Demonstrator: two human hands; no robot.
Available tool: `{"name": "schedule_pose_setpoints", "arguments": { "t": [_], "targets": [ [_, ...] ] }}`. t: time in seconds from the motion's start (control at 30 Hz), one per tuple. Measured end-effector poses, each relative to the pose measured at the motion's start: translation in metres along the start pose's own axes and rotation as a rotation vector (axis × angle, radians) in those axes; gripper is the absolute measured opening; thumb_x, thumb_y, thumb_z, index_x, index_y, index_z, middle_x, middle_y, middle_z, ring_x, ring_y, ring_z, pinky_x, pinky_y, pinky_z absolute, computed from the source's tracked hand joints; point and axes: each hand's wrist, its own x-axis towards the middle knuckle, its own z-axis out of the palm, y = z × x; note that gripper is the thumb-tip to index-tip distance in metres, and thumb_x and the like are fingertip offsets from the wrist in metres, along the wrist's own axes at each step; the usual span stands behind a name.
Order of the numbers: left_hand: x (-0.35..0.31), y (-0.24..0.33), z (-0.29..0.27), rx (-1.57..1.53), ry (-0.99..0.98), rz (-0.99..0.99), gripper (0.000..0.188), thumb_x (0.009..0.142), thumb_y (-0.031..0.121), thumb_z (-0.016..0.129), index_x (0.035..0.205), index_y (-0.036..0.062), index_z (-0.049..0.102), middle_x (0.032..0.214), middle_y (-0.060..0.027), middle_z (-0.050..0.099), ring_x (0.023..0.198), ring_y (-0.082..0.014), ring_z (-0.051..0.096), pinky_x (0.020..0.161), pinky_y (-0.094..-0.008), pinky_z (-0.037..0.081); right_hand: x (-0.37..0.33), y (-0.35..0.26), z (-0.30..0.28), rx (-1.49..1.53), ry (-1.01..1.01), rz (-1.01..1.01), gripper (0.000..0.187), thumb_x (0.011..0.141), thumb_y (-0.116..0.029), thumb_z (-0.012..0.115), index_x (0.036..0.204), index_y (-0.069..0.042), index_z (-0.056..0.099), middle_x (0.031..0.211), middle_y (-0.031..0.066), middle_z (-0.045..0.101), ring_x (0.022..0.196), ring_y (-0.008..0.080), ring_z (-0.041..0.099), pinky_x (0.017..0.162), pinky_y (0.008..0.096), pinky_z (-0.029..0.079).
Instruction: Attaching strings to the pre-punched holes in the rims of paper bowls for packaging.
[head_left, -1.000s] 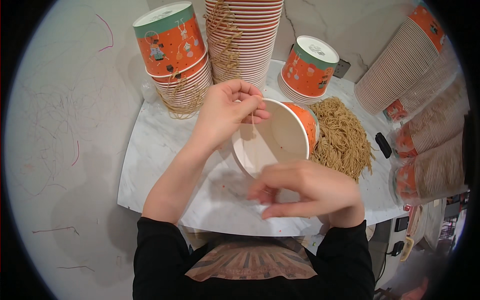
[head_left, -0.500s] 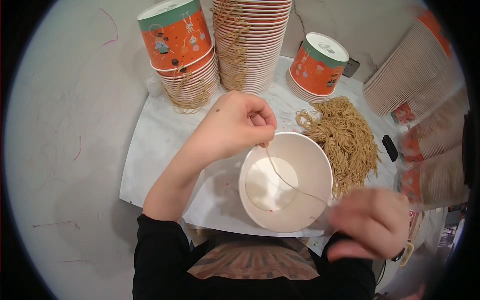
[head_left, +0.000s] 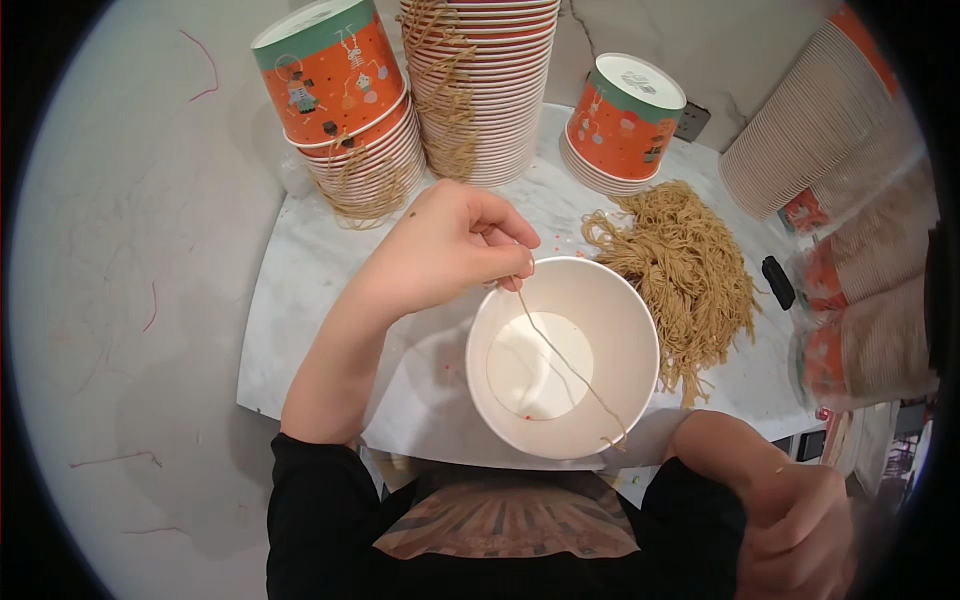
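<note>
One-handed, pinching a tan string (head_left: 575, 371) with the left hand (head_left: 465, 242) at the far-left rim of the white bowl (head_left: 627, 322), trailing it from the fingertips toward near right. Farther right, apart, curling the right hand (head_left: 800, 520); cannot tell its grasp.

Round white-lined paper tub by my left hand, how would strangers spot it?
On the marbled white table, find the tan string heap. Just left sits the round white-lined paper tub. Unlike the upside-down orange-and-green paper tubs behind, it shows its open mouth.
</note>
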Motion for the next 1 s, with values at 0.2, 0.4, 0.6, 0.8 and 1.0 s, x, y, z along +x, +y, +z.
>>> {"name": "schedule_pose_setpoints", "arguments": {
  "t": [0.2,0.4,0.6,0.8,1.0],
  "targets": [
    [-0.001,0.000,-0.003,0.006,-0.004,0.018,0.020,0.082,0.002,0.070,0.096,-0.0127,0.070,0.079,-0.0139,0.074,0.071,-0.0146,0.072,0.068,-0.0269,0.059,-0.005,0.004,0.000,0.066,-0.038,-0.058,0.054,0.084,-0.017,0.074,0.134,-0.029,0.057,0.065,-0.0054,0.050,0.047,0.0065,0.040,0.045,0.0222,0.031],
    [0.001,0.000,-0.005,0.003,-0.047,0.003,0.014,0.087,0.002,0.068,0.096,-0.0090,0.070,0.084,-0.0128,0.074,0.076,-0.0139,0.074,0.071,-0.0246,0.060,-0.006,0.023,-0.006,0.360,0.005,-0.115,0.029,0.083,-0.013,0.075,0.108,-0.020,0.061,0.065,-0.0027,0.057,0.046,0.0074,0.048,0.048,0.0234,0.039],
    [0.004,0.002,-0.005,-0.050,-0.039,-0.048,0.014,0.085,0.004,0.070,0.094,-0.0074,0.071,0.082,-0.0114,0.074,0.073,-0.0132,0.072,0.066,-0.0239,0.057,-0.015,0.052,-0.029,-0.309,-0.177,0.864,0.009,0.076,-0.004,0.077,0.079,-0.006,0.068,0.073,0.0044,0.065,0.062,0.0171,0.064,0.054,0.0296,0.048],
    [0.008,-0.003,-0.009,-0.129,-0.072,-0.063,0.015,0.088,0.007,0.069,0.096,-0.0059,0.070,0.085,-0.0112,0.075,0.075,-0.0127,0.072,0.064,-0.0224,0.055,-0.056,0.103,-0.010,-0.643,-0.550,0.941,0.025,0.083,-0.032,0.078,0.089,-0.010,0.068,0.081,0.0047,0.066,0.069,0.0256,0.066,0.060,0.0369,0.051],
    [0.009,-0.010,-0.006,-0.163,-0.100,0.003,0.014,0.089,0.006,0.068,0.095,-0.0065,0.071,0.086,-0.0113,0.075,0.075,-0.0119,0.071,0.064,-0.0215,0.054,-0.066,0.114,-0.002,-0.777,-0.607,0.888,0.028,0.084,-0.035,0.076,0.087,-0.010,0.066,0.078,0.0052,0.065,0.068,0.0273,0.067,0.058,0.0396,0.052]
  ]
}}
